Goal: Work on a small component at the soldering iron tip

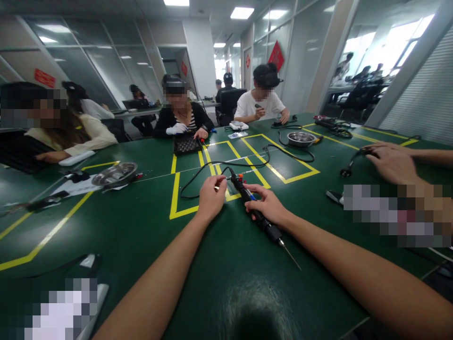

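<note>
My right hand grips a black electric screwdriver round its middle. Its thin metal bit points down towards me, to the right. From its far end a black cord loops away over the green table. Close by on the left, my left hand has its fingertips pinched together beside the cord end of the screwdriver; what lies between them, if anything, is too small to tell. A small orange-red piece shows just beyond the screwdriver.
Yellow tape marks boxes on the green table. Metal bowls stand left and at the back right. Across the table, a person works over a black tray. Another person's hands hold a cable at the right.
</note>
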Demonstrator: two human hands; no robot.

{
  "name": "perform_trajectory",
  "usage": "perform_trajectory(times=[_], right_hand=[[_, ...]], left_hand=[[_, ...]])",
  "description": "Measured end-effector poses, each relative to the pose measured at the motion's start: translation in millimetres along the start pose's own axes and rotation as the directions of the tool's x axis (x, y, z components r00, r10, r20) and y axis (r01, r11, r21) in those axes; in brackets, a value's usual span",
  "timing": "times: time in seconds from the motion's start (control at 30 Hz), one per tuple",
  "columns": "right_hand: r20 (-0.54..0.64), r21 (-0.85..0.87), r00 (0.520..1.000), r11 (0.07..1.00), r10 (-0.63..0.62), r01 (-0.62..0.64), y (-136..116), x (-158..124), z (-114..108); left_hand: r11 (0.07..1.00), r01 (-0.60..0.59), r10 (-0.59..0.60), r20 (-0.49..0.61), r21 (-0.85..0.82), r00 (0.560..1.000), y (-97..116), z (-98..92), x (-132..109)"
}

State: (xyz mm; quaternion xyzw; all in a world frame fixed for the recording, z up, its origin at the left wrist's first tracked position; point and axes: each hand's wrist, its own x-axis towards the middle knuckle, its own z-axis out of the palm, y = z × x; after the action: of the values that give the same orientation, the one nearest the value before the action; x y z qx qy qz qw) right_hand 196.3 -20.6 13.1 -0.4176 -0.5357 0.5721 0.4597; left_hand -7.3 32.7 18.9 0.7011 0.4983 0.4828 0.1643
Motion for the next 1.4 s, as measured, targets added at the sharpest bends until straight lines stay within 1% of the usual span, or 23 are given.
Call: perform_trajectory(times=[0.03, 0.1, 0.2, 0.3, 0.4, 0.47, 0.57, 0.73, 0.9, 1.0, 1.2, 1.33, 1.4], right_hand=[[0.023, -0.038, 1.0, 0.999, 0.011, -0.01, 1.8, -0.2, 0.4], [0.061, -0.11, 0.998, 0.994, 0.011, -0.005, 4.9, -0.6, 1.0], [0.073, -0.189, 0.995, 0.979, -0.064, 0.076, 7.5, -1.9, 2.1], [0.077, -0.221, 0.987, 0.963, -0.138, 0.152, 8.7, -3.7, 3.3], [0.078, -0.257, 0.982, 0.948, -0.173, 0.187, 9.6, -4.9, 3.7], [0.076, -0.281, 0.981, 0.94, -0.179, 0.194, 9.9, -5.1, 3.7], [0.063, -0.268, 0.986, 0.949, -0.156, 0.167, 9.6, -4.3, 4.1], [0.027, -0.255, 0.994, 0.961, -0.106, 0.109, 8.0, -3.3, 5.4], [0.028, -0.255, 0.994, 0.961, -0.103, 0.107, 7.1, -4.3, 5.7], [0.028, -0.253, 0.994, 0.961, -0.107, 0.11, 8.9, -3.9, 5.0], [0.026, -0.267, 0.987, 0.95, -0.158, 0.159, 13.0, -3.3, 4.8], [0.036, -0.288, 0.987, 0.944, -0.155, 0.159, 11.4, -4.5, 5.2], [0.029, -0.315, 0.984, 0.932, -0.177, 0.178, 10.8, -4.6, 5.0]], left_hand=[[0.999, -0.041, 0.042, 0.033, -0.016, 0.999, 5.8, 1.5, -1.0], [0.996, -0.085, 0.087, 0.082, -0.027, 0.993, 14.0, 4.2, -2.6], [0.996, -0.09, 0.091, 0.115, -0.016, 0.989, 17.3, 6.8, -4.1], [0.998, -0.069, 0.07, 0.118, -0.013, 0.991, 15.5, 7.5, -4.7], [0.998, -0.068, 0.069, 0.119, -0.01, 0.991, 15.2, 7.5, -5.1], [0.996, -0.09, 0.089, 0.103, -0.002, 0.991, 15.9, 7.7, -5.5], [0.993, -0.115, 0.115, 0.069, -0.002, 0.991, 15.4, 8.6, -6.7], [0.995, -0.072, 0.077, 0.067, -0.063, 0.995, 8.6, 10.1, -10.3], [0.993, -0.022, 0.032, 0.087, -0.119, 0.996, 3.0, 11.1, -13.5], [0.979, 0.022, -0.003, 0.093, -0.202, 0.996, -1.1, 14.4, -13.2], [0.915, 0.181, -0.151, 0.108, -0.361, 0.983, -6.2, 23.0, -10.0], [0.911, 0.184, -0.158, 0.1, -0.369, 0.982, -5.3, 23.9, -9.7], [0.906, 0.19, -0.163, 0.102, -0.377, 0.981, -4.6, 23.8, -9.8]])
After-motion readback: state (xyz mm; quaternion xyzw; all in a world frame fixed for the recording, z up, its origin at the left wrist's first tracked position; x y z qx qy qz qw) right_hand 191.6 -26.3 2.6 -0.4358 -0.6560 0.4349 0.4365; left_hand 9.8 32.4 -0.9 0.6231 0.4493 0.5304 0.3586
